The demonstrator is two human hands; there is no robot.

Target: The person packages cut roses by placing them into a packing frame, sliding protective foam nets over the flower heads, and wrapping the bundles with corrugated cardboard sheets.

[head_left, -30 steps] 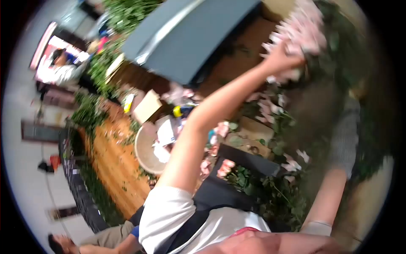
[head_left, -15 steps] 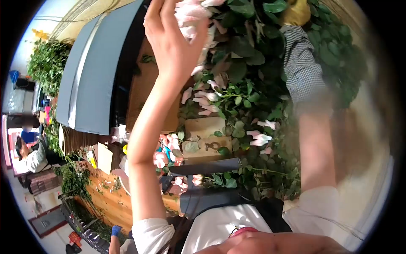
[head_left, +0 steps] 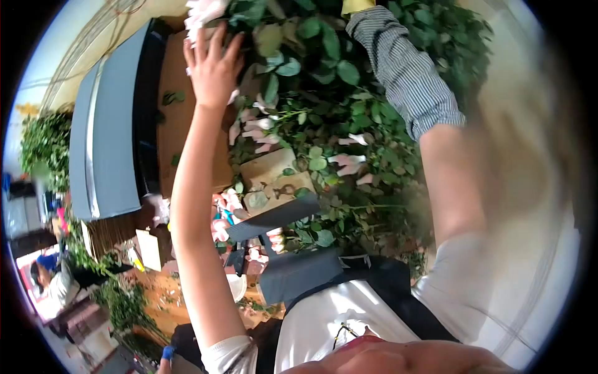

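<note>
My left hand (head_left: 213, 73) reaches to the top left with its fingers spread. Its fingertips lie against a bunch of pale pink roses (head_left: 205, 14), which the upper edge of the view cuts off. My right hand wears a yellow glove (head_left: 359, 5), with a striped sleeve cover (head_left: 402, 68) on the forearm. Only the wrist end of that glove shows, so its fingers are hidden. Leafy rose stems (head_left: 324, 56) fill the space between my two hands. Below them, loose pink petals (head_left: 347, 163) lie among the leaves.
A grey corrugated panel (head_left: 115, 131) stands at the left beside brown cardboard (head_left: 174, 124). A wooden block (head_left: 286, 189) sits near my body, behind a dark grey board (head_left: 274, 218). Another person (head_left: 62, 283) is in the far left background, and a blue-gloved hand (head_left: 167, 353) shows at the bottom.
Both hands have shifted left in the view, and the right glove has slid mostly past the top edge. My left fingers are now spread below the roses. The whole view has turned somewhat.
</note>
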